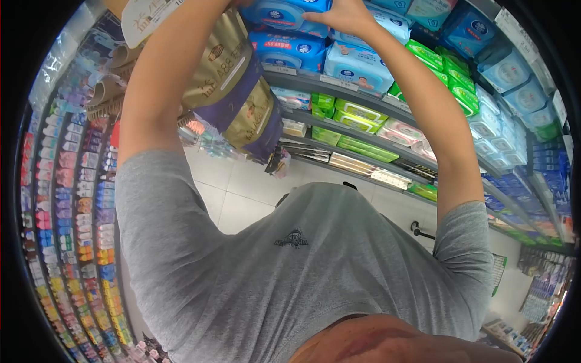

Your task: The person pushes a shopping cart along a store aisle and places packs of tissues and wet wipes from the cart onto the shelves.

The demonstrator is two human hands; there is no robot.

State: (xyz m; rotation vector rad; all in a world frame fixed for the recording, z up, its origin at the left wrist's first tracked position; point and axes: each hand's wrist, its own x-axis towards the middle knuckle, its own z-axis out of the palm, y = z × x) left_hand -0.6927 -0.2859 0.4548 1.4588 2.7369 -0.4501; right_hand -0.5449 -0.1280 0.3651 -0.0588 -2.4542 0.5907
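A blue pack of wipes [281, 13] lies at the top edge of the view, above another blue pack [287, 51] on the shelf. My right hand [345, 15] is on its right end, with the thumb laid across the front; the other fingers run out of the frame. Only a sliver of my left hand [236, 3] shows near the pack's left end, and its fingers are cut off. Beside the right wrist sit light-blue packs of wipes [358, 66]. Below my left forearm hang large gold and purple bags [233, 91].
Shelves with green packs [360, 115] and a price rail [339, 81] run across the front. More packs [490, 124] fill the right side. A long rack of small colourful goods [72, 206] curves along the left. White floor tiles [242, 209] show below.
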